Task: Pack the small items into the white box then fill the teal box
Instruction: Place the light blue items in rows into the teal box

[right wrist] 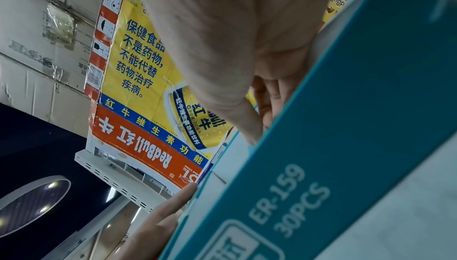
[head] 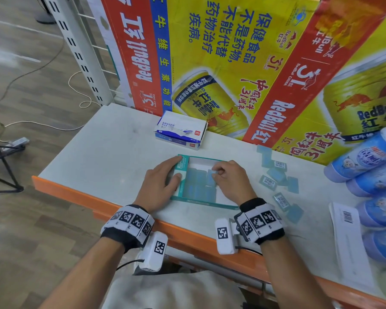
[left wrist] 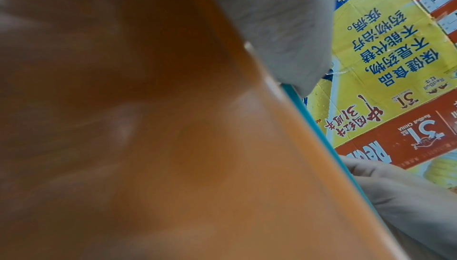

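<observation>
The open teal box [head: 198, 202] lies at the middle of the shelf top with several flat blue erasers [head: 196, 186] laid inside. My left hand [head: 179, 167] rests on the box's left wall, fingers straight and thumb on the flap. My right hand [head: 216, 172] is inside the box, fingertips pinching one blue eraser [head: 214, 175] above the laid ones. Several loose blue erasers [head: 276, 179] lie on the shelf to the right. The white eraser box [head: 179, 129] stands behind. In the right wrist view the teal box's side [right wrist: 346, 127] fills the frame below my palm.
Red Bull cartons [head: 232, 63] form a wall at the back. Blue bottles [head: 366, 157] lie stacked at the right, with a white barcode sheet [head: 348, 230] in front. The shelf's orange front edge [head: 143, 217] runs under my wrists and blurs the left wrist view.
</observation>
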The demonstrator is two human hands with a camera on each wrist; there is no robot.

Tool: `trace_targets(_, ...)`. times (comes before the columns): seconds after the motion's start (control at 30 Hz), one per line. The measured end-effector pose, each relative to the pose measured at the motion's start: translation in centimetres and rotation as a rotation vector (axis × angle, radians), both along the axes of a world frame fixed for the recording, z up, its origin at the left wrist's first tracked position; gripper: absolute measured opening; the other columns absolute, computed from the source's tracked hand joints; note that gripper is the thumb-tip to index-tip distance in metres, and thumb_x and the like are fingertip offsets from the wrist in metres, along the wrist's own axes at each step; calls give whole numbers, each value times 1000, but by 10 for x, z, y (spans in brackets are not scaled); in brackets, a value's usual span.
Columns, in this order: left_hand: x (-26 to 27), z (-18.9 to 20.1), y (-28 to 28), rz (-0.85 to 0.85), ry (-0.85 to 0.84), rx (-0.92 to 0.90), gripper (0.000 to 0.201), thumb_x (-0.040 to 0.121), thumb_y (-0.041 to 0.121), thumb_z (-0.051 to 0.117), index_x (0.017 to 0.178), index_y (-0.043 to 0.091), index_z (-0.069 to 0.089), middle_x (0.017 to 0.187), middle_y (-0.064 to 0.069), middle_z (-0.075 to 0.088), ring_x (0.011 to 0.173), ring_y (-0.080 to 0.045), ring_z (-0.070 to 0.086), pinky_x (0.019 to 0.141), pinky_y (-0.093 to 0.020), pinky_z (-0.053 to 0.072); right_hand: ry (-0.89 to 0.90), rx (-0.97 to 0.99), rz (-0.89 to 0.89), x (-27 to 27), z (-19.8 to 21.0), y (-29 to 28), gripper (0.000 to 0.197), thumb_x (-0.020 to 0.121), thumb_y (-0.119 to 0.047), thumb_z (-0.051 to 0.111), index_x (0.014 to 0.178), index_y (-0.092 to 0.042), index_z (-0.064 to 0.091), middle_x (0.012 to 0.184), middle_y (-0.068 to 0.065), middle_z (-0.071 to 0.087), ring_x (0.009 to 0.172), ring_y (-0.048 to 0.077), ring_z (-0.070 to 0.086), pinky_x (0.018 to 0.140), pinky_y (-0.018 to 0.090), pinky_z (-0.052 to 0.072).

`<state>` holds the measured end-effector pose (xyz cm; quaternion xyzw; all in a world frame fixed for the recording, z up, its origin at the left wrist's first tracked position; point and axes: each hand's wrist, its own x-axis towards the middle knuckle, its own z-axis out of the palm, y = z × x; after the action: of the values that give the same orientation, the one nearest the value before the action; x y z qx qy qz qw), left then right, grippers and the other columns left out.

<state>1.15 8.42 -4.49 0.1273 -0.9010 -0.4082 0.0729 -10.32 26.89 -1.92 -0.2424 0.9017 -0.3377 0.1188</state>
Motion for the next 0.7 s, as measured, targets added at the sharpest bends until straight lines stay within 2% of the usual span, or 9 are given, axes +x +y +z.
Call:
trace_targets(0.1, 0, 1, 0, 1, 5, 15, 50, 89, 40, 38, 138, 29, 41, 140, 8, 49, 117, -13, 51, 102, -40, 37, 13, 33, 31, -1, -1, -2, 16, 85, -6, 59, 98, -9, 69, 87, -6, 50, 93, 17, 52, 77, 15, 33)
trace_targets(0.2, 0, 1, -1, -1, 2, 24, 50, 90, 40, 38, 138, 29, 41, 139, 7, 50, 115, -13, 53, 99, -43, 41, 25, 49, 42, -2, -3, -2, 18, 86, -6, 59, 100, -7, 70, 87, -5, 58, 99, 19, 51, 79, 18, 34)
trace_targets(0.27, 0, 0, -1, -3, -1, 22, 50, 90, 41, 38, 138, 30, 40, 139, 7, 49, 115, -13, 53, 98, -44, 42, 25, 55, 47, -2, -4, -2, 19, 85, -5, 59, 100, -6, 70, 79, -17, 52, 99, 21, 52, 80, 20, 36)
trace_targets(0.33, 0, 0, -1, -5, 0, 26, 50, 90, 41, 38, 138, 30, 40, 140, 8, 49, 115, -13, 53, 97, -45, 43, 25, 64, 46, -3, -4, -2, 21, 85, -6, 59, 103, -6, 69, 71, -20, 43, 96, 20, 52, 79, 21, 36)
trace_targets(0.4, 0, 0, -1, -4, 7, 24, 50, 90, 41, 39, 138, 29, 40, 140, 7, 49, 115, -12, 53, 97, -44, 43, -4, 60, 13, -4, -3, -3, 27, 83, -7, 61, 110, -9, 65, 71, -14, 48, 89, 16, 52, 83, 23, 40)
trace_targets(0.47, 0, 0, -1, -2, 11, 20, 50, 90, 41, 38, 138, 29, 41, 139, 7, 50, 114, -12, 54, 97, -43, 43, -42, 32, -44, -5, -3, -4, 26, 81, -7, 63, 107, -11, 63, 76, -4, 55, 82, 15, 51, 85, 27, 45)
trace_targets(0.6, 0, 0, -1, -5, 12, 10, 50, 90, 41, 38, 138, 29, 41, 139, 6, 50, 114, -13, 54, 98, -41, 43, -29, 0, -32, -2, -1, -4, 17, 80, -4, 62, 95, -11, 65, 87, 0, 56, 76, 12, 50, 77, 19, 41)
trace_targets(0.7, 0, -1, -1, -6, 11, 2, 50, 90, 41, 37, 138, 29, 40, 139, 6, 50, 114, -13, 54, 97, -41, 43, -9, -150, -31, -4, 5, 6, 15, 83, -2, 60, 90, -11, 69, 87, -1, 62, 69, 7, 52, 70, 9, 42)
